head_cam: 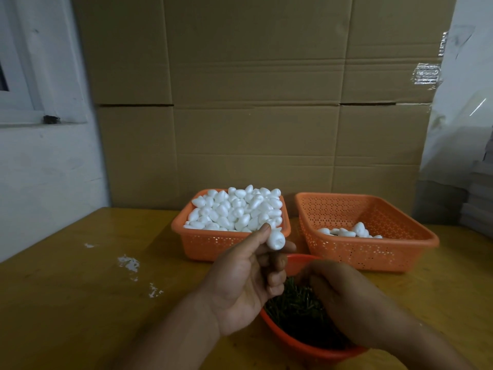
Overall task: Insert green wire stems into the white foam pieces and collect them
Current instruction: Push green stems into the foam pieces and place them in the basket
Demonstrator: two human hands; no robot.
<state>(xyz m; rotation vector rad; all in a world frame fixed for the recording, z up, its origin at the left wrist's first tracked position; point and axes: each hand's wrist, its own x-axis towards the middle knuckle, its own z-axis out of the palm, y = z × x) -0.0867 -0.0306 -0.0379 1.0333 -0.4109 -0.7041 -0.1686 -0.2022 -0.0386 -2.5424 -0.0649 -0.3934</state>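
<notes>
Cardboard wall behind yellow table; left hand pinching foam piece, right hand grip unclear.

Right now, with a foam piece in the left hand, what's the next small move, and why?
Probably pick one green stem out of the red bowl with the right hand. The left hand pinches a foam piece with no stem showing, and the right hand is down among the green wire stems.

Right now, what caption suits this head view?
Left hand holds a white foam piece while right hand reaches into the round orange bowl of green wire stems.
</notes>
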